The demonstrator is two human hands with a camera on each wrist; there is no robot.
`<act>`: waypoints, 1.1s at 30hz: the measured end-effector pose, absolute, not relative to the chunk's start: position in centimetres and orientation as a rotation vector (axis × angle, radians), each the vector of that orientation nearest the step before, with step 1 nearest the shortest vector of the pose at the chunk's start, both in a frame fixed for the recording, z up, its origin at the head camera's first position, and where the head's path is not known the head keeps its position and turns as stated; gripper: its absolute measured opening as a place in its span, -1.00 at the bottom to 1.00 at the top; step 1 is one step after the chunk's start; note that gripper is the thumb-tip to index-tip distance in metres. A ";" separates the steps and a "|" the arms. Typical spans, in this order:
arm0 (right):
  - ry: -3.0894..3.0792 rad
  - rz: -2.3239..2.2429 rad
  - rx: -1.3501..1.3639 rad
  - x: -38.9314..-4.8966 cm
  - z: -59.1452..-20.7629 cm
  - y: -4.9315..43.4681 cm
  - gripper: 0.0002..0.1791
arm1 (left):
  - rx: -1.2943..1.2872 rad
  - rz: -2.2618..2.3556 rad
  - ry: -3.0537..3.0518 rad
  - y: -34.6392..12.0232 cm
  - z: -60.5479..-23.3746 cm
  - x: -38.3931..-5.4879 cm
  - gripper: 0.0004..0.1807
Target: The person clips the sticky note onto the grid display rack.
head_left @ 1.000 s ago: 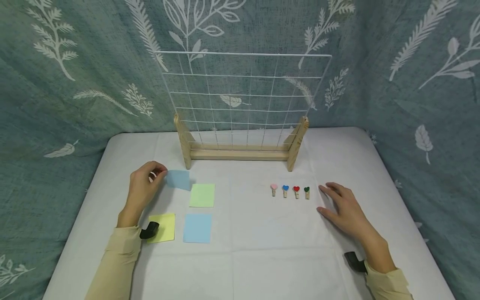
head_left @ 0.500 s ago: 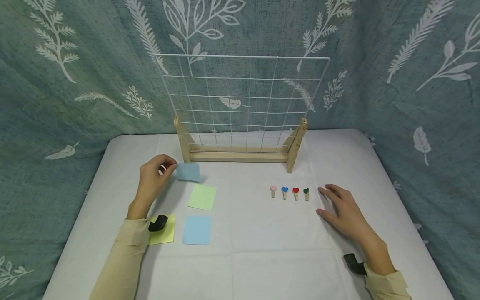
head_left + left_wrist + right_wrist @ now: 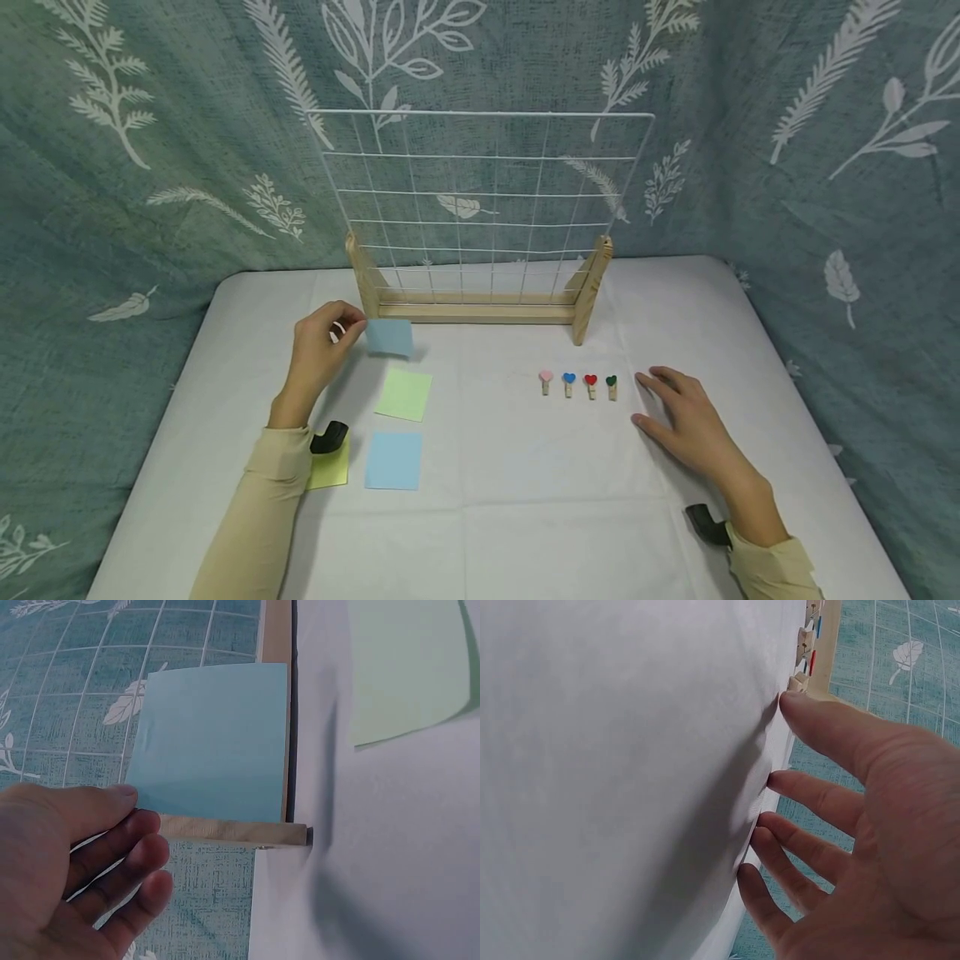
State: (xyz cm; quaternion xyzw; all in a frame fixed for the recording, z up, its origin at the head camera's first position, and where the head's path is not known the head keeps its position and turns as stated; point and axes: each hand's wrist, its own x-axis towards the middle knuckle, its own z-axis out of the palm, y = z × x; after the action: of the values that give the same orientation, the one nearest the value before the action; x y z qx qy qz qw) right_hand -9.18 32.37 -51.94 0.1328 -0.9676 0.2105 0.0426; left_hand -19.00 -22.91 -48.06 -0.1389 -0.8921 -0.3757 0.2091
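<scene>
Near the left foot of the white wire rack [image 3: 476, 313], the left hand [image 3: 317, 343] pinches a blue note [image 3: 390, 337] by its left edge between thumb and forefinger, the other fingers loosely bent. The held note is raised off the worktop [image 3: 540, 542], its shadow falling just beside it; whether it touches the wooden foot cannot be told.

Nearer the person, a green note [image 3: 404, 394] lies on the white cloth, one corner turned a little. Closer still lie a second blue note [image 3: 393, 460] and, left of it, a yellow note [image 3: 332, 468] partly hidden under the left forearm.

On the right side, the right hand [image 3: 686, 421] rests on the cloth, fingers spread and holding nothing. Just beside its fingertips, four small heart-topped clips stand in a row: pink [image 3: 546, 378], blue [image 3: 569, 380], red [image 3: 591, 382] and dark green [image 3: 612, 382].
</scene>
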 end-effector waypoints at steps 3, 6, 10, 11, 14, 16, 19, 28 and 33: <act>-2.961 0.637 0.405 -9.2 -51.9 32.3 -0.27 | -0.390 -1.052 -2.483 -22.6 -48.0 -19.2 -0.95; -2.966 0.637 0.404 -9.2 -51.9 32.3 -0.27 | -0.395 -1.055 -2.482 -22.3 -47.9 -19.5 -0.95; -2.965 0.650 0.410 -9.3 -51.9 32.4 -0.27 | -0.402 -1.058 -2.467 -21.9 -47.7 -19.9 -0.95; -2.962 0.647 0.412 -9.3 -51.9 32.4 -0.27 | -0.401 -1.060 -2.464 -21.8 -47.6 -20.0 -0.95; -2.959 0.650 0.415 -9.3 -52.0 32.4 -0.26 | -0.409 -1.067 -2.452 -21.4 -47.4 -20.3 -0.94; -2.953 0.642 0.416 -9.3 -52.0 32.4 -0.26 | -0.413 -1.078 -2.450 -21.2 -47.3 -20.4 -0.94; -2.952 0.640 0.417 -9.3 -52.1 32.4 -0.27 | -0.427 -1.088 -2.443 -20.9 -47.0 -20.7 -0.94; -2.949 0.645 0.401 -9.2 -52.0 32.3 -0.29 | -0.457 -1.100 -2.407 -20.2 -46.4 -21.7 -0.94; -2.951 0.639 0.399 -9.3 -51.9 32.3 -0.30 | -0.469 -1.094 -2.380 -19.7 -45.9 -22.0 -0.95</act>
State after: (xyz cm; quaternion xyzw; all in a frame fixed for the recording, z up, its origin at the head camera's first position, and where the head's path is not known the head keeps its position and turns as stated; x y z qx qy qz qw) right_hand -9.30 32.27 -51.89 0.1308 -0.9678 0.2097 0.0480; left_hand -22.04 -19.75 -45.90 -0.1710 -0.8687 -0.3994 0.2378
